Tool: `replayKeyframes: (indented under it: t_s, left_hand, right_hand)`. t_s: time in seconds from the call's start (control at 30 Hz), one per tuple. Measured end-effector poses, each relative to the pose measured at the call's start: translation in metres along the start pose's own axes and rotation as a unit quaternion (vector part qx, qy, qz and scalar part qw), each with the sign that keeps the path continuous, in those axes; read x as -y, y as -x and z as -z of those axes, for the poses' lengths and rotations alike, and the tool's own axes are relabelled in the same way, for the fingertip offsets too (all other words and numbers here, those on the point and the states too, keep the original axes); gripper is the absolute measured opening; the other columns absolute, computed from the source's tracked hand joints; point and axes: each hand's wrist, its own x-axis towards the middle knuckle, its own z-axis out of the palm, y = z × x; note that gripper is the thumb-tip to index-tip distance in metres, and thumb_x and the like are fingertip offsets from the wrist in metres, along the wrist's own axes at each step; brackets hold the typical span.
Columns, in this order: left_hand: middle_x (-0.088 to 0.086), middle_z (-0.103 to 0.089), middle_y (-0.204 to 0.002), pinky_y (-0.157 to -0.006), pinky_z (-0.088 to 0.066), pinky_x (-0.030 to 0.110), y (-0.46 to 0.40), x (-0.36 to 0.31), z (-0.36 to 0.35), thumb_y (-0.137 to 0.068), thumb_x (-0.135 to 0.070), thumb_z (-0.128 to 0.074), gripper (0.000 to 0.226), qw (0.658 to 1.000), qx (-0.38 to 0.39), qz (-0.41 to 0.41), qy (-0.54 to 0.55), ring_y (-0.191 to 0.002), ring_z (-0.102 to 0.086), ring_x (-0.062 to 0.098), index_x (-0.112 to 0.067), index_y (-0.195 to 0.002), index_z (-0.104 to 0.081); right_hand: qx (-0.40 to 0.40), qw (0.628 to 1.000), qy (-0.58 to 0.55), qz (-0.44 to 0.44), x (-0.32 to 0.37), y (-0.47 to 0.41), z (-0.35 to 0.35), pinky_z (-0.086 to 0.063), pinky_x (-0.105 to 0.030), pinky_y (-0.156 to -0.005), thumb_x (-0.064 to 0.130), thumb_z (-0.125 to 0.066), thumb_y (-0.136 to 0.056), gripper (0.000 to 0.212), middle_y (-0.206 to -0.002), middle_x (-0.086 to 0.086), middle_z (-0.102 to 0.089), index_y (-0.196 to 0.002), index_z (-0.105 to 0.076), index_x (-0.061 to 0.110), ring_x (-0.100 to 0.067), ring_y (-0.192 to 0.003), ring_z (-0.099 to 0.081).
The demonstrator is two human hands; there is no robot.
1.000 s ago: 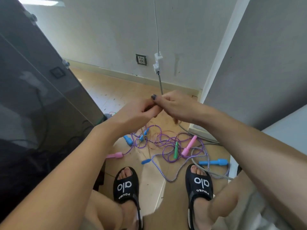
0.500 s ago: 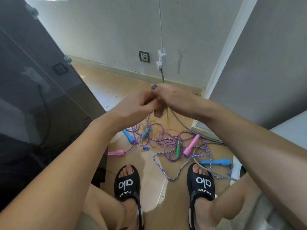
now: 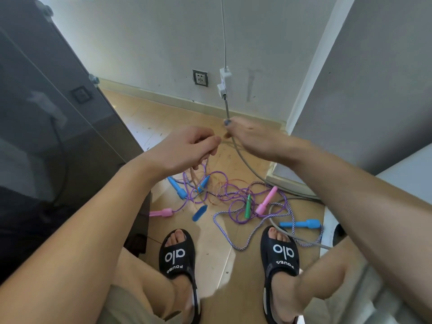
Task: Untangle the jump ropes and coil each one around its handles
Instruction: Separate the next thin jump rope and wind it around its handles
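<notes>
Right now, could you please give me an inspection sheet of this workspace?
Surface: tan floor, scuffed.
Job's things: tangled jump ropes on the floor, none coiled; pink handle and blue handle lie in the pile.
Clutter: nothing seen.
Hands: left hand grips a thin rope strand; right hand pinches it.
Cables: grey cable runs from the wall plug across the floor.
Surroundings: wall socket, black sandals.

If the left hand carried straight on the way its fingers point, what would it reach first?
Probably the right hand: the left hand points right toward it across a small gap. The grey cable hangs near that line too; depth is unclear.
</notes>
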Motion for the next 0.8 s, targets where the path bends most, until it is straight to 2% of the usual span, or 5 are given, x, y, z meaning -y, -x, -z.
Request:
replayKeyframes:
  t_s: [0.1,0.17,0.37,0.53,0.8]
  left_hand:
    - [0.001,-0.045,-0.058,-0.053,-0.041,0.025,0.002,-0.001,-0.003,-0.099,-0.017,-0.05,0.031,0.999,-0.004,0.011,0.033,-0.055,-0.042,0.015,-0.012,-0.069,-0.056]
    - [0.002,-0.045,-0.058,-0.052,-0.04,0.023,0.005,0.003,-0.002,-0.1,-0.023,-0.052,0.033,0.999,0.005,0.022,0.027,-0.054,-0.042,0.016,-0.007,-0.071,-0.056]
    - [-0.003,-0.052,-0.06,-0.054,-0.043,0.018,0.013,0.016,0.009,-0.102,-0.038,-0.052,0.038,0.999,0.0,0.043,-0.012,-0.053,-0.049,0.011,-0.011,-0.076,-0.06]
    - [0.002,-0.046,-0.059,-0.05,-0.039,0.021,0.016,0.01,0.004,-0.102,-0.033,-0.053,0.037,1.0,0.011,0.019,-0.012,-0.054,-0.042,0.015,-0.01,-0.073,-0.058]
    - [0.003,-0.049,-0.059,-0.055,-0.044,0.022,0.02,0.01,0.011,-0.102,-0.036,-0.054,0.044,0.999,0.022,0.027,0.035,-0.054,-0.044,0.015,0.001,-0.081,-0.06]
  right_hand:
    - [0.03,0.995,-0.08,0.054,0.019,0.003,-0.019,-0.048,-0.029,-0.063,0.034,-0.031,-0.108,0.044,-0.067,-0.005,-0.059,-0.086,-0.057,0.007,-0.017,-0.061,-0.055]
    - [-0.012,0.996,0.024,0.088,0.015,0.001,-0.011,-0.039,-0.021,-0.055,0.035,-0.043,-0.105,0.04,-0.058,0.009,-0.049,-0.076,-0.06,0.015,-0.003,-0.05,-0.044]
    - [-0.092,0.975,0.201,-0.011,-0.023,-0.001,0.033,-0.038,-0.027,-0.057,0.041,-0.05,-0.101,0.038,-0.067,0.003,-0.058,-0.087,-0.07,0.012,-0.014,-0.064,-0.053]
    - [-0.025,1.0,0.0,0.013,-0.005,0.004,0.002,-0.049,-0.037,-0.088,0.038,-0.037,-0.106,0.039,-0.087,0.0,-0.072,-0.098,-0.068,0.015,-0.018,-0.088,-0.067]
    - [0.039,0.994,-0.087,0.056,0.008,0.008,-0.002,-0.052,-0.026,-0.053,0.033,-0.061,-0.097,0.033,-0.053,0.013,-0.048,-0.074,-0.057,0.011,-0.008,-0.051,-0.049]
